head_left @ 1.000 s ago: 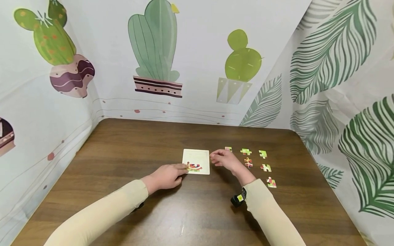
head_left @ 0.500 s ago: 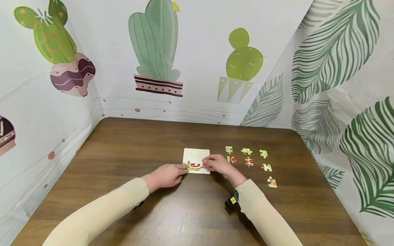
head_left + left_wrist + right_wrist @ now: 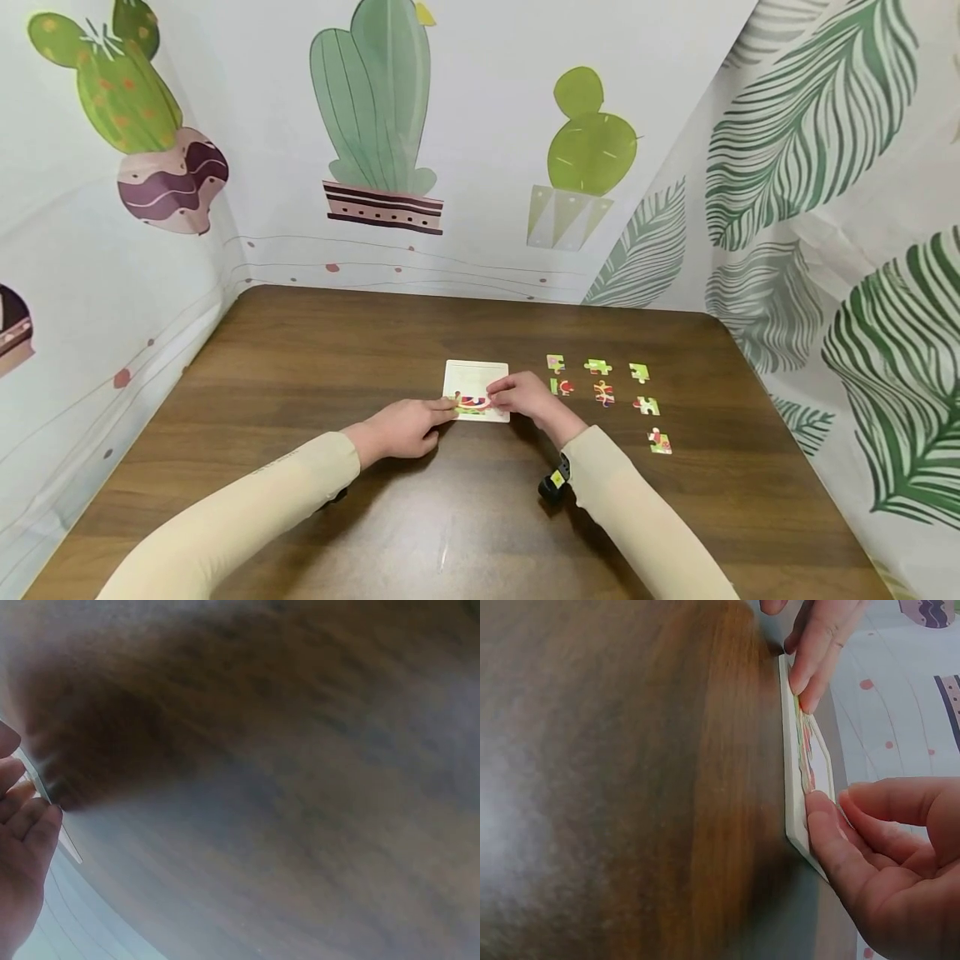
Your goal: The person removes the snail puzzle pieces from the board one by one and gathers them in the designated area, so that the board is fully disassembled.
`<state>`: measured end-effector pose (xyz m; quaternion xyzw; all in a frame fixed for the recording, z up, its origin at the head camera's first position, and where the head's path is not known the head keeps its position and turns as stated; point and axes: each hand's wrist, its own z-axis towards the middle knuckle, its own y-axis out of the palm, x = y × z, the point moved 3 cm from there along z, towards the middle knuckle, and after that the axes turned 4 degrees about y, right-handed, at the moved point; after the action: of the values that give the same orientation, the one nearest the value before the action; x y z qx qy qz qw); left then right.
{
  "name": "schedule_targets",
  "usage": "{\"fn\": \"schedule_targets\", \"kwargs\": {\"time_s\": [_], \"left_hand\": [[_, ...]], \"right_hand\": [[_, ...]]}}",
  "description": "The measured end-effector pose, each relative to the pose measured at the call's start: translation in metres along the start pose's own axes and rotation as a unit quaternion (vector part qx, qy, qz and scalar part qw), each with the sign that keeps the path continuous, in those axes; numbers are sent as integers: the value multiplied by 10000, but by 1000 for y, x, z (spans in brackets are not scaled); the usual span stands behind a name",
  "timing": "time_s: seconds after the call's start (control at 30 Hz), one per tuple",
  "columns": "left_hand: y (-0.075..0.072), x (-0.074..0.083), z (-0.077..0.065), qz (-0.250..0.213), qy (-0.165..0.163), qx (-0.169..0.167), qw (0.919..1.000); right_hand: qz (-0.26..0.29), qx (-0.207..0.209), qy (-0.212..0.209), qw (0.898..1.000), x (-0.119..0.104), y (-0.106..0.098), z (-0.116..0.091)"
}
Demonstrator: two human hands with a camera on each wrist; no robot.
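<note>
A small white puzzle tray (image 3: 476, 367) lies on the table, with joined jigsaw pieces (image 3: 474, 403) along its near side. My left hand (image 3: 405, 427) rests at the tray's left edge, fingers extended onto the pieces' left end. From the right, my right hand (image 3: 522, 395) reaches over the tray. In the right wrist view its thumb (image 3: 831, 829) touches the pieces' right end, the index finger a little apart from it, and I see no piece between them. The left wrist view catches only part of the left hand (image 3: 22, 847) at the tray edge.
Several loose jigsaw pieces lie right of the tray, among them a red-and-green piece (image 3: 562, 387), a yellow-and-red piece (image 3: 603, 393) and a nearer piece (image 3: 659, 442). Patterned cloth (image 3: 487, 150) hangs behind the brown wooden table (image 3: 337, 333).
My right hand has moved left from beside the tray onto the pieces' right end, uncovering a loose piece behind it. The left hand has stayed in place.
</note>
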<state>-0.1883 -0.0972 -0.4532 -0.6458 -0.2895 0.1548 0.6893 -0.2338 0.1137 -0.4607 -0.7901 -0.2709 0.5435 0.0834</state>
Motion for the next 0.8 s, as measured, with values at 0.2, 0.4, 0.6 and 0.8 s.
{"fn": "schedule_targets", "kwargs": {"time_s": [0.2,0.4,0.6,0.8], "left_hand": [[-1,1,0,-33,-24,-33,10000],[-3,1,1,107,-54,-72,9999],[-5,3,4,57,-62,-36,10000],[-4,4,5,147,-12,58,9999]], "right_hand": [[-265,17,-48,9996,-3,2,1],[-416,68,-196,9989,-6,4,2],[-642,229,-278,9973,-11,6,4],[-744,300,-244,9965,-14,9,8]]}}
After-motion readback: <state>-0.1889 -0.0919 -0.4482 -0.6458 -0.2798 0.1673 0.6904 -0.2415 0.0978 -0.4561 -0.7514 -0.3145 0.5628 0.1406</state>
